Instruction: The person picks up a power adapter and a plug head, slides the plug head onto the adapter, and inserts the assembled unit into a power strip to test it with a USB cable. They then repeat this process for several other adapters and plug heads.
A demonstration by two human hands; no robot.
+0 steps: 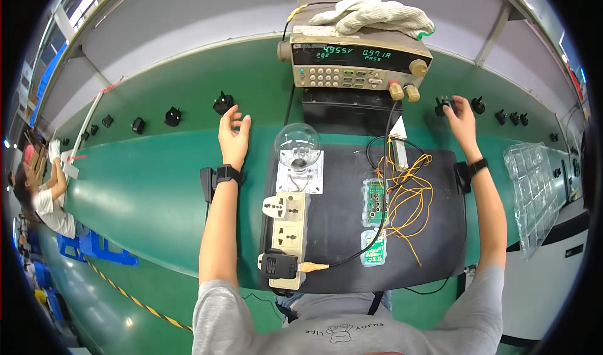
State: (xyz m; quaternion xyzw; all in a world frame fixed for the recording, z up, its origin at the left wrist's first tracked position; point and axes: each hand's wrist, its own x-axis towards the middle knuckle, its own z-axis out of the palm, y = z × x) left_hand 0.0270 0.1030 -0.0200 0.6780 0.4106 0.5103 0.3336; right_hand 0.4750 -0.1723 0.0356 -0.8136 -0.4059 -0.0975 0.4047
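My left hand (233, 136) is at the green bench just below a black power adapter (223, 102) with upright plug pins. Its fingers are slightly curled and apart from the thumb, with nothing between them. My right hand (463, 124) has its fingers on another black plug adapter (443, 106) to the right of the bench meter (358, 66). Between my arms, a black adapter (278, 266) sits plugged into a cream socket strip (293, 232). A black cable with a yellow-wrapped connector runs from it toward the meter.
A black mat (339, 229) carries a clear glass bulb (298, 146), green circuit boards (375, 202) and tangled yellow wires (414, 195). White gloves (377, 15) lie on the meter. Several adapters line both sides; a clear plastic tray (532, 195) lies right. Another person (47, 195) works far left.
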